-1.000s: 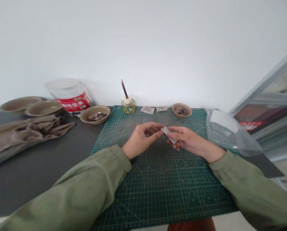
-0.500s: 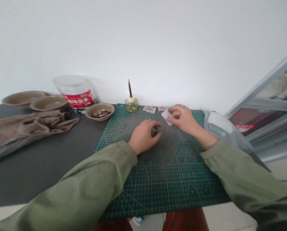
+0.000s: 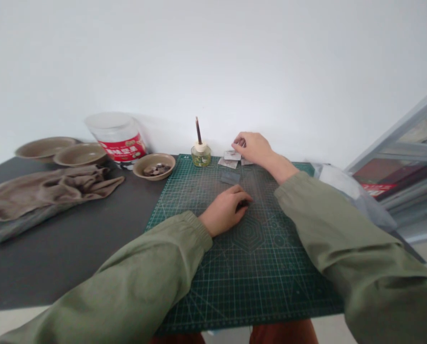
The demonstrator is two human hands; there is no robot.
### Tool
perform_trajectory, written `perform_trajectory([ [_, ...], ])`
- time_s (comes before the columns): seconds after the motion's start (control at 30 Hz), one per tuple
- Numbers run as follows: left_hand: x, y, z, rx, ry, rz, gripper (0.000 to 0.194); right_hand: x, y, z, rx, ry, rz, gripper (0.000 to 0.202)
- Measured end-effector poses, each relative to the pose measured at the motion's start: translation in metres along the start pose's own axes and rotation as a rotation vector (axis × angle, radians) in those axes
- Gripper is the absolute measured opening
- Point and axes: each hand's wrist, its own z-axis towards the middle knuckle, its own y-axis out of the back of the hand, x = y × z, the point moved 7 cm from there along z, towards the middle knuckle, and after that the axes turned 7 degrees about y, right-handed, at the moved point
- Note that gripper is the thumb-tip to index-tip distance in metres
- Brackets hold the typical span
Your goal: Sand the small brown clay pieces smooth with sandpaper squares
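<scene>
The right hand [image 3: 252,147] pinches a card [image 3: 232,155] above other cards [image 3: 228,163]; the left hand [image 3: 227,210] curls over the mat [image 3: 256,277], its grip unclear.

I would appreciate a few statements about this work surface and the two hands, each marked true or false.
1. The right hand is at the small pale cards. True.
2. The bottle lies on its side. False: the bottle stands upright on the green mat.
3. The jar has a red label. True.
4. The cloth lies on the mat. False: the cloth lies on the dark tabletop.
5. The left hand is nearer the wall. False: the right hand is nearer.
</scene>
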Motion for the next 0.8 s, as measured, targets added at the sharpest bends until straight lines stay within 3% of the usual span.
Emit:
perform_trajectory([
  [0.17, -0.006, 0.000, -0.001, 0.008, -0.018, -0.031, 0.026, 0.001, -0.016, -0.013, 0.129, 0.057, -0.056, 0.020],
  [0.33, -0.006, 0.001, -0.001, -0.001, -0.018, -0.031, 0.024, 0.004, -0.042, -0.017, 0.233, 0.109, -0.141, 0.034],
  [0.8, -0.005, -0.001, -0.001, -0.013, -0.025, -0.041, 0.023, 0.010, -0.058, -0.027, 0.231, 0.109, -0.286, 0.036],
])
